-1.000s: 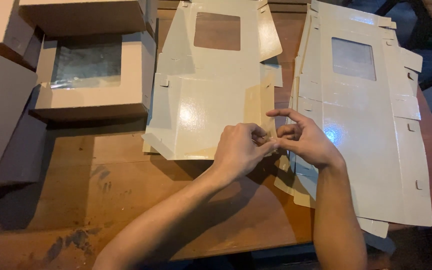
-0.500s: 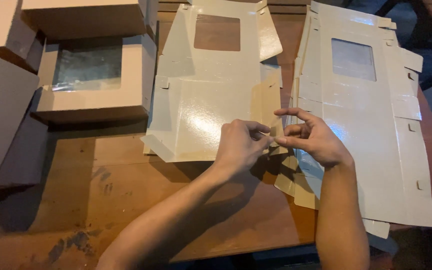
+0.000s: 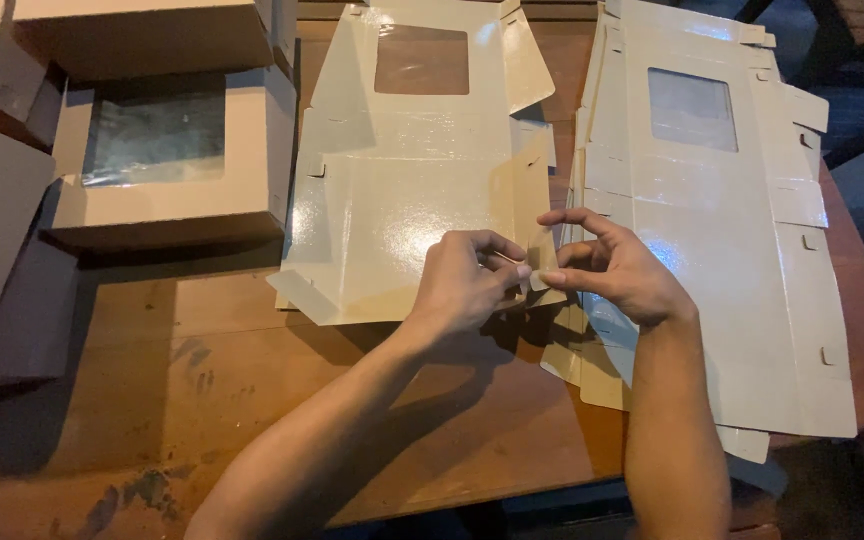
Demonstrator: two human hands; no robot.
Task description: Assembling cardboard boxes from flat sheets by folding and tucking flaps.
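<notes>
A flat, glossy windowed box blank (image 3: 402, 190) lies on the wooden counter (image 3: 252, 400), its raised right side flap (image 3: 532, 200) pinched between the fingers of the left hand (image 3: 467, 285) and right hand (image 3: 612, 270), with a stack of blanks (image 3: 732, 230) just right and assembled boxes (image 3: 162, 150) left.

Since a second ago, both hands sit a little lower and nearer on the bench. The right hand (image 3: 617, 272) now spreads wider, its forefinger stretched out to the left above the thumb instead of curled in. The left hand (image 3: 467, 282) keeps its pinch but has shifted slightly right. The side flap (image 3: 532, 200) of the flat box blank (image 3: 402, 215) between them stands more upright than before, lifted off the glossy panel, with its brown back now showing.
</notes>
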